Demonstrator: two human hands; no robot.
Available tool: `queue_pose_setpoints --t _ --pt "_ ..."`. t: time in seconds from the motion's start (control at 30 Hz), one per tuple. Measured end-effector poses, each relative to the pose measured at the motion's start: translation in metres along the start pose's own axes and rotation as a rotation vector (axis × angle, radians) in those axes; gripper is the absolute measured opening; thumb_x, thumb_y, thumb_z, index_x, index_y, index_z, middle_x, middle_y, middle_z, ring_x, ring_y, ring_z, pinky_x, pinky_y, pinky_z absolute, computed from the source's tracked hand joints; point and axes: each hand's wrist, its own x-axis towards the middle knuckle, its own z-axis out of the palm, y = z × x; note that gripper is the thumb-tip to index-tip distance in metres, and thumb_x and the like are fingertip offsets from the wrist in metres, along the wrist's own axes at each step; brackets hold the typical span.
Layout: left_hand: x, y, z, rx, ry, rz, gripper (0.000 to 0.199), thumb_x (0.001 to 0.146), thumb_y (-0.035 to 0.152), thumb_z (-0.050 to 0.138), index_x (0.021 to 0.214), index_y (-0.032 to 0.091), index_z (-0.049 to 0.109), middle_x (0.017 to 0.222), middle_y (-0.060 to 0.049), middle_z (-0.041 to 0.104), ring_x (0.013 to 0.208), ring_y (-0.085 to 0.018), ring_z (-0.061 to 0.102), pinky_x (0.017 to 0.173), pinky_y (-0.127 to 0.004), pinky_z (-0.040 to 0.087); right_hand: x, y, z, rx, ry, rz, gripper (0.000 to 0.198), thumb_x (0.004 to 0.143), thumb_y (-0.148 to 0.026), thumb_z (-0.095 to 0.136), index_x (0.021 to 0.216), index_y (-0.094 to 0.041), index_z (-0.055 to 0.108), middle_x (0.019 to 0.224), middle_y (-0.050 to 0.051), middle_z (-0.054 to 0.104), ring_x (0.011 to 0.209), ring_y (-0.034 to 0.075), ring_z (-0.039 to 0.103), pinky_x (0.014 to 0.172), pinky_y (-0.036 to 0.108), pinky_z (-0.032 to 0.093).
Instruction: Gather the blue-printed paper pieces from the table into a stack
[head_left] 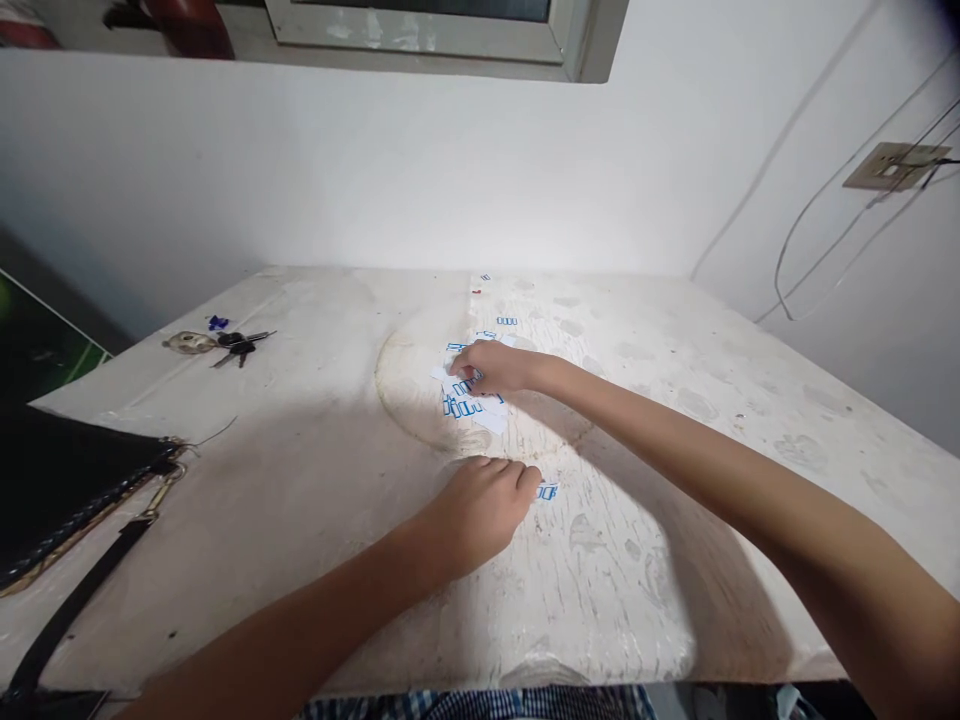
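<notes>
Picking step, looks like: blue-marked paper scraps (pixel 466 408) under your right hand (pixel 495 366), fingers bent, grip unclear. Left hand (pixel 484 508) curled nearer you, can't tell if gripping. Next likely needs 1 clean pinch.

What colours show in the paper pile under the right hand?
The paper pile is white and blue; the head view shows it.

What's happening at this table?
A person is working at a pale table with bare hands. The right hand is down at a cluster of small white pieces with blue marks; whether it grips one isn't clear. The left hand is curled nearer the person, beside another patch of blue marks. Keys and a black bag lie off to the left.
</notes>
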Motion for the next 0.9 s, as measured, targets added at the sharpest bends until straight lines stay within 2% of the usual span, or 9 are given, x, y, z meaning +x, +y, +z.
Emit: queue_pose_setpoints --t 0.23,0.43,0.5,0.6,0.67,0.73,0.83,0.9 --pt "0.001 0.001 -0.004 -0.023 -0.013 -0.005 0.01 0.089 0.012 0.04 0.085 0.016 0.048 0.077 -0.003 0.06 0.069 -0.02 0.057 0.057 -0.032 0.039 -0.006 -0.002 -0.001 0.047 -0.038 0.069 0.017 0.066 -0.001 0.056 0.078 -0.011 0.064 0.078 0.005 0.061 0.07 0.013 0.054 0.06 0.023 0.038" --pt "0.0 0.0 -0.003 -0.034 -0.015 -0.015 0.011 0.089 0.012 0.039 0.084 0.015 0.049 0.076 -0.004 0.06 0.068 -0.02 0.057 0.056 -0.031 0.039 -0.013 -0.007 -0.005 0.092 -0.038 0.134 0.029 0.064 -0.005 0.062 0.092 -0.01 0.061 0.074 0.004 0.058 0.062 0.012 0.049 0.055 0.024 0.037" --pt "0.0 0.0 -0.002 -0.037 -0.005 -0.018 0.011 0.089 0.012 0.04 0.084 0.016 0.049 0.076 -0.004 0.06 0.067 -0.02 0.057 0.056 -0.031 0.039 -0.014 -0.007 -0.005 0.106 -0.042 0.132 0.023 0.063 -0.006 0.063 0.085 -0.01 0.062 0.07 0.003 0.057 0.06 0.012 0.047 0.055 0.024 0.036" --pt "0.0 0.0 -0.002 -0.048 -0.006 -0.012 0.011 0.089 0.012 0.039 0.084 0.016 0.048 0.076 -0.004 0.06 0.067 -0.02 0.057 0.057 -0.031 0.039 -0.016 -0.004 -0.004 0.123 -0.038 0.133 0.005 0.065 -0.006 0.06 0.065 -0.011 0.06 0.057 0.0 0.053 0.055 0.012 0.045 0.054 0.026 0.034" --pt "0.001 0.0 -0.004 -0.056 -0.015 -0.015 0.011 0.089 0.013 0.039 0.084 0.016 0.048 0.076 -0.004 0.06 0.068 -0.02 0.057 0.057 -0.031 0.039 -0.019 -0.003 -0.005 0.143 -0.008 0.139 0.012 0.069 -0.007 0.056 0.059 -0.012 0.058 0.053 -0.001 0.051 0.054 0.012 0.046 0.055 0.026 0.034" --pt "0.0 0.0 -0.007 -0.08 -0.027 -0.033 0.012 0.089 0.014 0.038 0.083 0.016 0.048 0.077 -0.004 0.06 0.068 -0.02 0.057 0.058 -0.031 0.039 -0.027 -0.003 -0.008 0.166 0.043 0.143 0.012 0.073 -0.009 0.053 0.064 -0.012 0.06 0.055 -0.001 0.052 0.056 0.011 0.048 0.058 0.026 0.035" --pt "-0.001 -0.002 -0.013 -0.168 -0.023 -0.06 0.012 0.09 0.019 0.039 0.083 0.016 0.048 0.078 -0.003 0.06 0.069 -0.019 0.057 0.059 -0.03 0.039 -0.053 -0.008 -0.015 0.338 0.082 0.141 0.008 0.075 -0.013 0.056 0.081 -0.013 0.061 0.059 -0.002 0.055 0.056 0.011 0.05 0.056 0.026 0.038" --pt "-0.002 -0.004 -0.017 -0.242 -0.005 -0.067 0.012 0.089 0.023 0.041 0.082 0.017 0.048 0.077 -0.002 0.06 0.069 -0.017 0.056 0.059 -0.029 0.038 -0.079 -0.016 -0.017 0.566 0.072 0.132 0.007 0.073 -0.018 0.061 0.079 -0.014 0.059 0.06 -0.002 0.055 0.054 0.011 0.05 0.054 0.025 0.038"
